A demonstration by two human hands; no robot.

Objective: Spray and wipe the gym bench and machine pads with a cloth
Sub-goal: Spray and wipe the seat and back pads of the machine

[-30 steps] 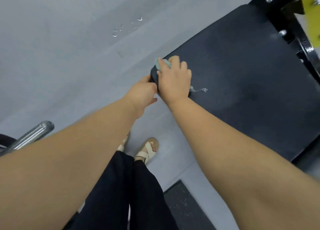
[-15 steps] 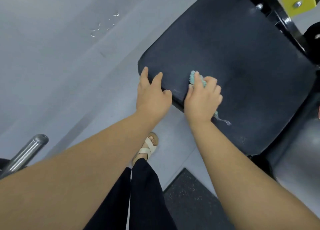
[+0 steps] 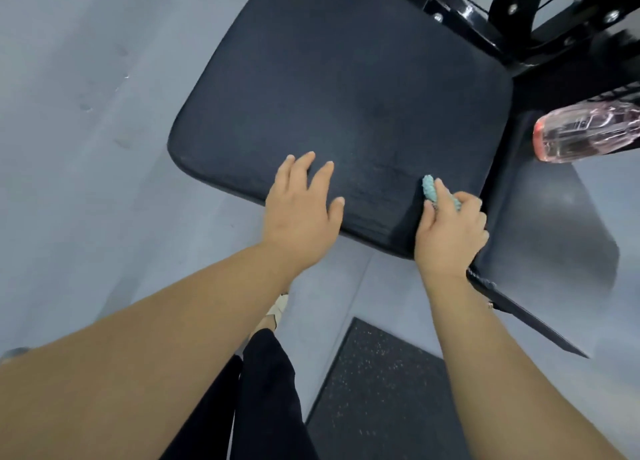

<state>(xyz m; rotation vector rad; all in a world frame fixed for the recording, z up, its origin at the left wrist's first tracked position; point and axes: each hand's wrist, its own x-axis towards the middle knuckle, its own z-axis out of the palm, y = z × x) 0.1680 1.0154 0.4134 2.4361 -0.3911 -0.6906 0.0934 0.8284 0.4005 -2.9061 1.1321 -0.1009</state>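
Note:
A large black seat pad (image 3: 346,89) fills the upper middle of the head view. My left hand (image 3: 299,210) rests flat on its near edge, fingers spread, holding nothing. My right hand (image 3: 450,231) is at the pad's near right corner, closed around a bunched teal cloth (image 3: 431,189) that pokes out past the fingers and presses on the pad. A pink translucent spray bottle (image 3: 585,132) lies on its side at the right edge, apart from both hands.
A second dark pad (image 3: 540,231) slopes down to the right of my right hand. The black machine frame (image 3: 485,13) with bolts stands behind the seat. Grey floor lies to the left, a speckled black mat (image 3: 377,390) below, and my legs and sandal (image 3: 277,309) near the middle.
My right hand has slid the cloth rightward along the pad's near edge to its right corner. My left hand followed along the edge. The view shifted, bringing the pink bottle in.

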